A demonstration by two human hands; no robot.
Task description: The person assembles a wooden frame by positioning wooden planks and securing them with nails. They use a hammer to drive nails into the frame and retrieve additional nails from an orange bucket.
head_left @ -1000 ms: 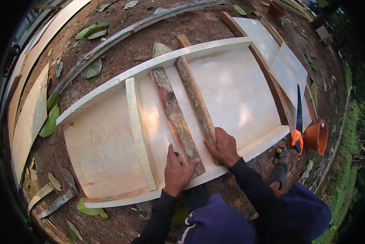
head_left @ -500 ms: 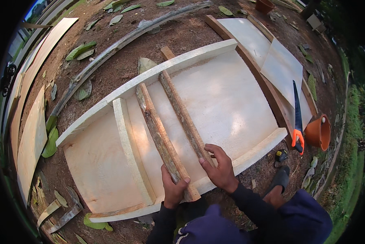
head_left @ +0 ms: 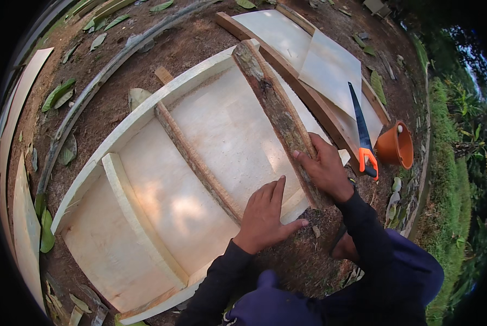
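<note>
My right hand (head_left: 328,169) grips the near end of a bark-edged wooden strip (head_left: 276,106). That strip slants across the right part of a pale wooden frame with a board base (head_left: 221,119), its far end over the frame's far rail. My left hand (head_left: 269,213) is open, fingers and thumb spread, above the frame's near edge and left of the strip. Beside it, a second bark-edged strip (head_left: 192,155) lies across the middle of the frame, its near end hidden by my left hand. Farther left, a pale crosspiece (head_left: 145,217) spans the frame.
A handsaw (head_left: 361,130) with an orange and black handle leans by white sheets on timber (head_left: 330,70) at the right. Next to it is a terracotta pot (head_left: 395,145). A long pole (head_left: 91,87) curves behind the frame, and plywood strips (head_left: 26,228) lie at the left.
The strip on the left was lifted across to the frame's right end by my right hand. My left hand let go and spread open. The view has swung right.
</note>
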